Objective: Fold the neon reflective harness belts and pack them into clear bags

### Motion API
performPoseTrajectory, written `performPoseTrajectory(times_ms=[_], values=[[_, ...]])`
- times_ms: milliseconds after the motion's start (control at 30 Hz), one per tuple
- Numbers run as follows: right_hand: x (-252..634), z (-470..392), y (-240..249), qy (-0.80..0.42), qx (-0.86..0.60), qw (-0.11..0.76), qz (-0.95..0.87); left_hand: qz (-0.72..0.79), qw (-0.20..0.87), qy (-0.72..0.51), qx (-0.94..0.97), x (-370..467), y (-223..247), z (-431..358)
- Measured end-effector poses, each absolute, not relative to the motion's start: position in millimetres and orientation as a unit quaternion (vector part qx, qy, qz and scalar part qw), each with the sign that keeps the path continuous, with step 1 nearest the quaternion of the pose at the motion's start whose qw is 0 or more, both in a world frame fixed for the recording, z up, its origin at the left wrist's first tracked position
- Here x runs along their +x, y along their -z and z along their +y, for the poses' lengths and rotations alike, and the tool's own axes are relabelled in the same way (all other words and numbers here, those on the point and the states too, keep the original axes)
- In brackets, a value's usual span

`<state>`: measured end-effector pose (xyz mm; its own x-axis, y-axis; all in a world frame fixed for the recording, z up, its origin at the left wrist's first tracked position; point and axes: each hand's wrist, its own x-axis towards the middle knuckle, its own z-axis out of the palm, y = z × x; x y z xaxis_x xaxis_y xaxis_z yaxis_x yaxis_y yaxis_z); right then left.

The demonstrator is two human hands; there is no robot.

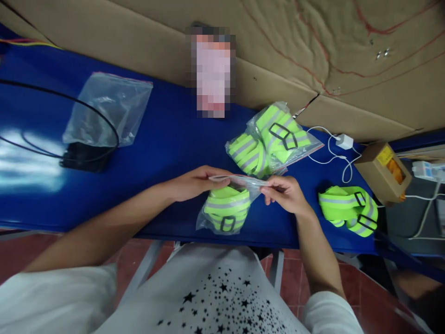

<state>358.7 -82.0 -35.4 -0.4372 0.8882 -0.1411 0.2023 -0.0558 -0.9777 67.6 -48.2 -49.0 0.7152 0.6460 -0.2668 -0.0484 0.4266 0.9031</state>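
A clear zip bag with a neon yellow reflective strap inside lies at the front edge of the blue table. My left hand pinches the left end of the bag's top edge, and my right hand pinches its right end. The edge is stretched between them. Just beyond my hands are bagged reflective straps, two bundles side by side. To the right of my right hand, a loose reflective strap with black buckles lies coiled.
An empty clear zip bag lies at the left, partly over a black object, with a black cable looping across. A cardboard box and a white charger with its cable are at the right. A blurred-out item stands against the cardboard-lined back.
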Motion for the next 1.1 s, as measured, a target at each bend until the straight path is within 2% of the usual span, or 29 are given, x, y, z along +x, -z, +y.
performPoseTrajectory(times_ms=[233,367,467,733,967,1100], values=[[348,-83,45,-0.596,-0.470,0.360,-0.542,0.317,0.824,-0.260,0.392,74,54,-59],[344,-83,41,-0.595,-0.486,0.373,-0.520,0.340,0.783,-0.325,0.407,84,49,-70],[342,-83,39,-0.584,-0.509,0.376,-0.508,0.368,0.784,-0.315,0.388,88,46,-73],[341,-87,43,-0.586,-0.506,0.418,-0.475,0.321,0.832,-0.322,0.319,86,42,-69],[340,-89,46,-0.598,-0.522,0.422,-0.438,0.306,0.806,-0.336,0.378,85,45,-72],[335,-93,43,-0.578,-0.511,0.462,-0.436,0.316,0.794,-0.322,0.408,83,44,-73]])
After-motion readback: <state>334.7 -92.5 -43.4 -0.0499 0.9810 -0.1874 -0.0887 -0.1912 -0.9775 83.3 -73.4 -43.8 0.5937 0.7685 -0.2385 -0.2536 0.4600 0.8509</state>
